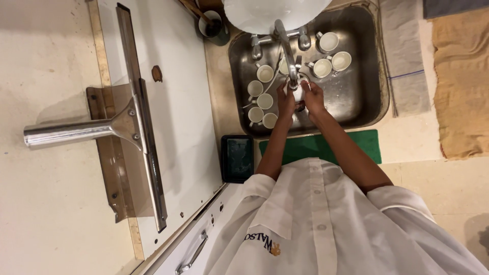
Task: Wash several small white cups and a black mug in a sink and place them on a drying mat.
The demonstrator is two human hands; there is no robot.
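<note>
**Holding a cup under the tap over the sink**

Reaching forward from the near edge of the sink (374, 71), both forearms stretch out and meet above the middle of the basin. The left hand (285, 99) curls its fingers closed around the left side of a small white cup (298, 94); the right hand (313, 97) closes on the cup's right side, wrist bent slightly inward. The cup sits between the two palms, directly below the spout of the metal tap (286, 46), and is mostly hidden by the fingers.

Other white cups (260, 99) stand in a cluster toward the left wall of the basin, just beside the left hand, and more cups (331, 53) lie near the far right corner. A green mat (367, 145) lies along the sink's near edge, with a dark tablet (237, 158) at its left end.
</note>
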